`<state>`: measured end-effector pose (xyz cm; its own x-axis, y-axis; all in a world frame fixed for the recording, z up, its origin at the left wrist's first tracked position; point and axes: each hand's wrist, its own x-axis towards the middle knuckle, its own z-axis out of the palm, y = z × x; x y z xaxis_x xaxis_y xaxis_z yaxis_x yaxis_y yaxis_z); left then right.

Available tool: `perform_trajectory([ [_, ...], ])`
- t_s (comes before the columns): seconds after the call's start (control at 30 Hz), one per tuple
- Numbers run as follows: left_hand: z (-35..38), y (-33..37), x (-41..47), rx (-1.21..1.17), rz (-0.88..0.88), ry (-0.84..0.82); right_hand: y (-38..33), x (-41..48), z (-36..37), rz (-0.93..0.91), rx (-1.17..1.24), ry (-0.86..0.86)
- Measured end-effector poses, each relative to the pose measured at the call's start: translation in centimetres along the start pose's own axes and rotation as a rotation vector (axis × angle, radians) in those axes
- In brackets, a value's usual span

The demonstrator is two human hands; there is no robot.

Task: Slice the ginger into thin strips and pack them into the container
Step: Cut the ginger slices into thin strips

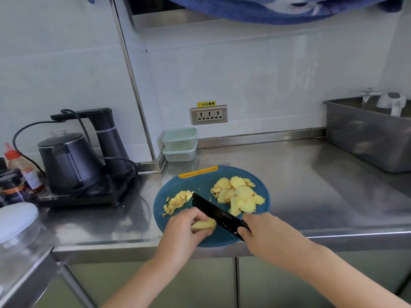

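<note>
The single head-worn wide-angle view looks forward and down from close above the front edge of the steel counter point(311, 174), facing the tiled back wall point(244, 74).

On worktop point(311, 178): board point(178, 187) centre, strips point(176, 201) left on it, slices point(239, 194) right; kettle point(69, 161) left; containers point(180, 144) behind.

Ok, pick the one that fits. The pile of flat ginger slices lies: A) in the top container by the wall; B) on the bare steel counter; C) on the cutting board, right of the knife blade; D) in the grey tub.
C: the ginger slices lie heaped on the blue cutting board, right of the black knife that the right hand grips; the left hand holds a ginger piece.
</note>
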<state>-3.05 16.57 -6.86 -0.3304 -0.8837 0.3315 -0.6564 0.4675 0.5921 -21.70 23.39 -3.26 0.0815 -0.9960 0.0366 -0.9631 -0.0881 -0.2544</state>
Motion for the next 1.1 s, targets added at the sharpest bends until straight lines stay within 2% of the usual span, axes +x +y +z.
perform_trajectory([
  [0.13,0.5,-0.7,-0.3,-0.028,0.080,0.073,-0.1,-0.3,0.4,-0.041,-0.099,0.024],
  [0.3,0.7,-0.7,-0.7,-0.065,0.103,0.107,0.3,-0.4,0.1,-0.014,-0.056,0.006],
  [0.57,0.4,-0.6,-0.7,-0.017,0.079,0.064,0.0,-1.3,-0.9,0.053,-0.018,-0.030],
  [1.1,0.5,-1.2,-0.8,-0.091,0.098,0.044,1.5,-1.1,-1.7,0.015,-0.015,-0.111],
])
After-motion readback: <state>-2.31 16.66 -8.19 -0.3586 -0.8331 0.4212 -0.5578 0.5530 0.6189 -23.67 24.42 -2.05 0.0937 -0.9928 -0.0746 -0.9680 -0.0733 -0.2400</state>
